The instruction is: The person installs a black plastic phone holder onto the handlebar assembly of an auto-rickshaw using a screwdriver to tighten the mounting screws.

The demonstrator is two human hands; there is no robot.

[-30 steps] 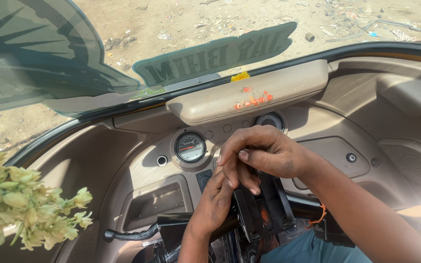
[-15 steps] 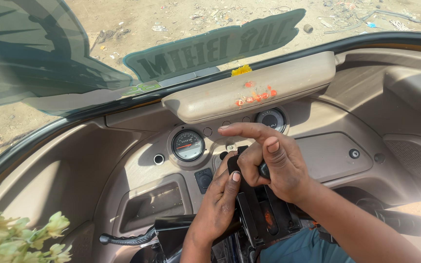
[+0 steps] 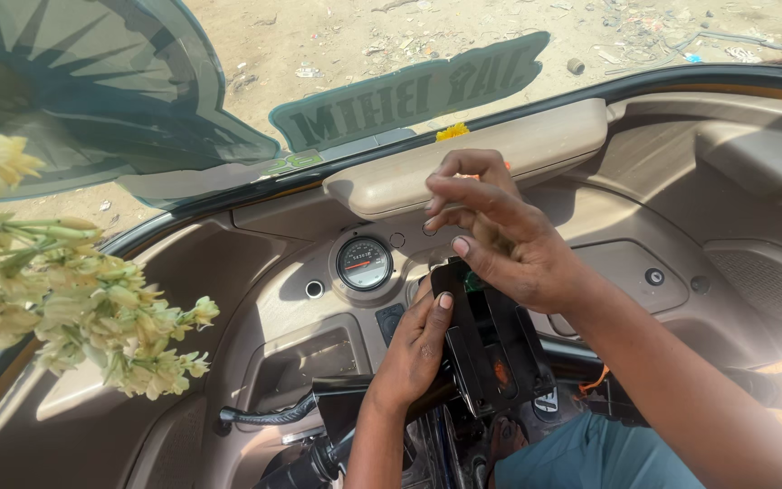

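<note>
Since half a second ago, my right hand [image 3: 500,240] has lifted off the black flat plastic phone holder [image 3: 491,340] and now hovers above it, fingers loosely curled, its grip holding nothing. My left hand [image 3: 414,349] stays pressed against the holder's left edge, its grip half open, fingertips touching it. Left of that grip sits the round dial gauge [image 3: 364,263] in the beige dashboard [image 3: 282,308]; pale yellow flowers [image 3: 74,308] hang far left.

a beige dashboard [image 3: 735,272] with a round gauge [image 3: 364,263] sits under a curved windscreen [image 3: 337,54]. bright sun falls on littered sandy ground [image 3: 364,27] outside; pale yellow flowers [image 3: 74,299] hang at left.
</note>
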